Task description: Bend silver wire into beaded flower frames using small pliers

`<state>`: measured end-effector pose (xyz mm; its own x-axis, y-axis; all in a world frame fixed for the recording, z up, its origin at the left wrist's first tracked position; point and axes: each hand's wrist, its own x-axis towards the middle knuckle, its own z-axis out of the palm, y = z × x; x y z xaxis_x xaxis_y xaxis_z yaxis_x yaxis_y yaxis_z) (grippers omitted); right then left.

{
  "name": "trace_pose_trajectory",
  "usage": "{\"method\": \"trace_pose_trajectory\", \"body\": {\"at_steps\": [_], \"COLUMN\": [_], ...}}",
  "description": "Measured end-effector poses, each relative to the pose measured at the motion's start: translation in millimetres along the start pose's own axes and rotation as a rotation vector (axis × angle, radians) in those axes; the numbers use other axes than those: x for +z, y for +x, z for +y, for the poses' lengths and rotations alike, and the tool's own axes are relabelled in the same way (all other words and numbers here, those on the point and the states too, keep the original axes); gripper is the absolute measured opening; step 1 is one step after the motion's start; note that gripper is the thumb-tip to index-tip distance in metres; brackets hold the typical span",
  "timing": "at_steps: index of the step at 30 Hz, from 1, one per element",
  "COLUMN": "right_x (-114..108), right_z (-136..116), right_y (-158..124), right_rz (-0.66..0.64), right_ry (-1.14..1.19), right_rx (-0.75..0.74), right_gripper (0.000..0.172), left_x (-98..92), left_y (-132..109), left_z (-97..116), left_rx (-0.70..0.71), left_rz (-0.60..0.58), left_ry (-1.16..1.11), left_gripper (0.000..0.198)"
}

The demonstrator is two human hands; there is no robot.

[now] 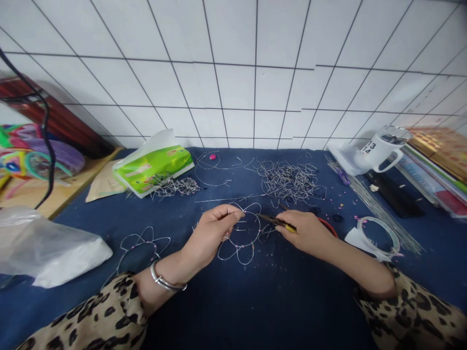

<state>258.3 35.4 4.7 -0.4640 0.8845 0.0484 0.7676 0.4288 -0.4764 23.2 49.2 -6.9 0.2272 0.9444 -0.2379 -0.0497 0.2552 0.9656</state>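
Thumb and fingers of my left hand pinch the upper left of a wire ring, a thin silver circle with looped petals and small pink beads. In my right hand is a pair of pliers with a yellow handle, the dark jaws pointing left toward the ring's right edge. I cannot tell whether the jaws touch the wire. Just behind both hands lies a tangled heap of bent wires. A similar looped wire ring rests left of my left forearm.
A green tissue pack and a smaller wire tangle lie at back left; a plastic bag is nearer. On the right are straight wires, a tape roll, a black phone and a white mug.
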Motion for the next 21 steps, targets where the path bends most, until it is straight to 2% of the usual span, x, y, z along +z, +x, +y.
{"method": "trace_pose_trajectory", "body": {"at_steps": [8, 13, 21], "right_x": [-1.0, -5.9, -5.6], "right_z": [-1.1, -2.6, -1.6], "right_y": [1.5, 3.2, 2.7], "right_rz": [-0.002, -0.016, -0.009], "right_ry": [0.063, 0.145, 0.151], "right_rx": [0.048, 0.12, 0.119], "right_gripper": [0.013, 0.015, 0.015], "left_x": [-3.5, -6.5, -9.7], "left_y": [4.8, 10.7, 13.8], "left_z": [-0.7, -1.4, -2.1], "left_rx": [0.117, 0.078, 0.044], "left_rz": [0.055, -0.025, -0.131], "left_ry": [0.139, 0.221, 0.133], "left_gripper": [0.017, 0.016, 0.026]}}
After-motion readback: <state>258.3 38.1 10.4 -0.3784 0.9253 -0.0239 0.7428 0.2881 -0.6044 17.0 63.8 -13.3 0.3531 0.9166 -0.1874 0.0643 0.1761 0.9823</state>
